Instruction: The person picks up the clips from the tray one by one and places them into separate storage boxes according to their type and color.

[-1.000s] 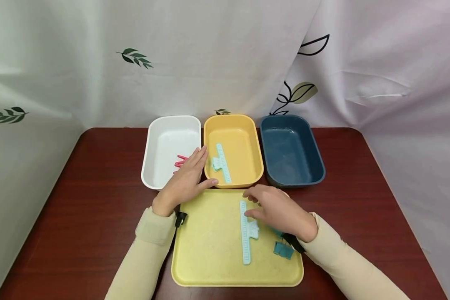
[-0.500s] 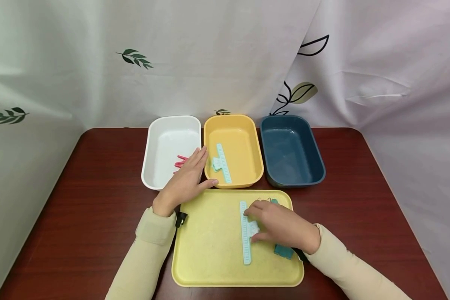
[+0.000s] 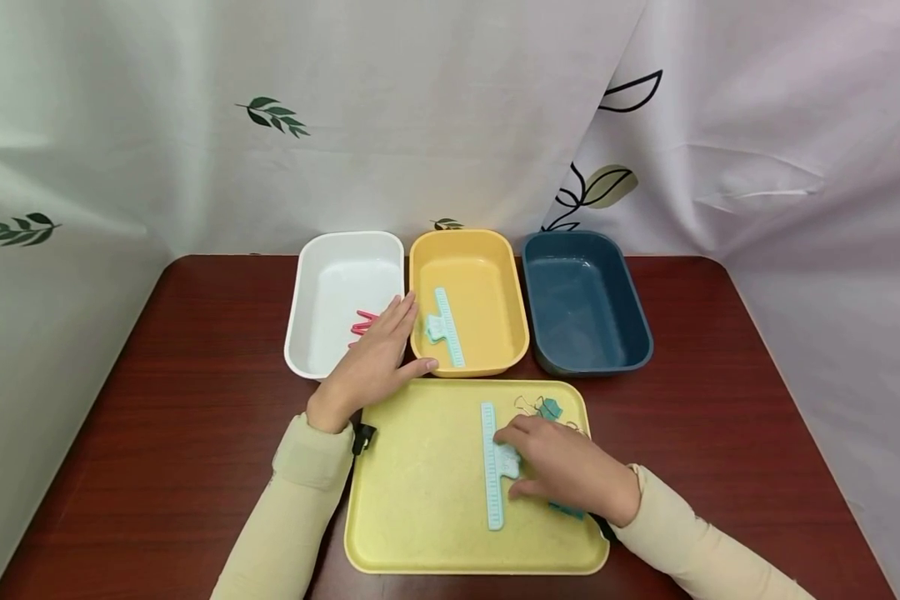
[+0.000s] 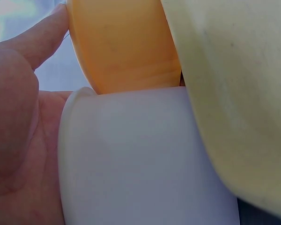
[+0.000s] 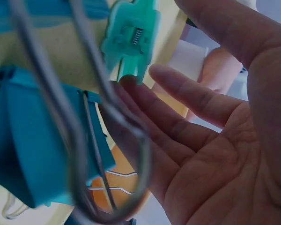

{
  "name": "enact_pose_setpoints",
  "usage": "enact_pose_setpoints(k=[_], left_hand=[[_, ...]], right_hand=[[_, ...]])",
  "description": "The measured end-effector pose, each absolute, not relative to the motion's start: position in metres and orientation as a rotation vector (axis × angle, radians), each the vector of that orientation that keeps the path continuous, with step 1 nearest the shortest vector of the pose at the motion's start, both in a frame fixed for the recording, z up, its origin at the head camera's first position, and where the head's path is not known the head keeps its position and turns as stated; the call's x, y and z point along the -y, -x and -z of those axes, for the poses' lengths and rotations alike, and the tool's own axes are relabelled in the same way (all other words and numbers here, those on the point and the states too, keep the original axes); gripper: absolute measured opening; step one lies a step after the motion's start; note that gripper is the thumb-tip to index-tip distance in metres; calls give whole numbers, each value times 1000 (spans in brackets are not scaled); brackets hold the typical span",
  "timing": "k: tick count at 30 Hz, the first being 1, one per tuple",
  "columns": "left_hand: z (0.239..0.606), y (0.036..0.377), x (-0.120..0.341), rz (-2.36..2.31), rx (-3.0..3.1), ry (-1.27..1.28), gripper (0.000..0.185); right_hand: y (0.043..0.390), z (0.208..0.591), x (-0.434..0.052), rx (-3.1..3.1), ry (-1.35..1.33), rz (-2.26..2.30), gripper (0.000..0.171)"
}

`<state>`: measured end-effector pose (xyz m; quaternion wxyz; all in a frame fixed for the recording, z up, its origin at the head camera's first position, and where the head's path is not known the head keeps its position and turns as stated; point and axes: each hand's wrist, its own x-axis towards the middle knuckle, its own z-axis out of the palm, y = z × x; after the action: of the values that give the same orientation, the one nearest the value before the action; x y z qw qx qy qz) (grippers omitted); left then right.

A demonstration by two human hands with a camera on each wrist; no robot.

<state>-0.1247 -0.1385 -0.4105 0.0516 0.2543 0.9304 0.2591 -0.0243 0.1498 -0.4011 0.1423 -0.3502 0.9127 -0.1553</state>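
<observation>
In the head view, my left hand [image 3: 375, 358] rests with straight fingers over the near right rim of the white bin [image 3: 307, 292]; its thumb touches the front of the yellow bin [image 3: 523, 333]. My right hand [image 3: 570, 467] hovers over the right side of the pale yellow tray [image 3: 420, 533], thumb and fingers spread around the handle of a light blue ruler-shaped bag clip [image 3: 493, 508]. The right wrist view shows a gap between thumb and fingers, the clip handle [image 5: 131, 37] just beyond the fingertips. Teal binder clips [image 3: 550, 408] lie around and partly under this hand.
A similar light blue clip [image 3: 450, 333] lies inside the yellow bin. Pink pegs [image 3: 362, 323] sit in the white bin, partly hidden by my left hand. A dark blue bin [image 3: 585, 308] stands at the right. Behind the table hangs a patterned white cloth [image 3: 450, 108].
My right hand has come down and toward me, from the top of the ruler-shaped clip to its handle, uncovering binder clips at the tray's far right. The left hand has stayed put.
</observation>
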Motion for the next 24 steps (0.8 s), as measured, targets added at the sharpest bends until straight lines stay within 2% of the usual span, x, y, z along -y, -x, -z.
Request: enact_pose_setpoints(k=[11,24], left_hand=[[410,124,139,-789,-2841,-795,91],[410,124,139,-793,-2834,-784,91]], right_hand=[[23,403,-152,-2635,1096,449,42],[23,407,-148,-2621,1068,520,36]])
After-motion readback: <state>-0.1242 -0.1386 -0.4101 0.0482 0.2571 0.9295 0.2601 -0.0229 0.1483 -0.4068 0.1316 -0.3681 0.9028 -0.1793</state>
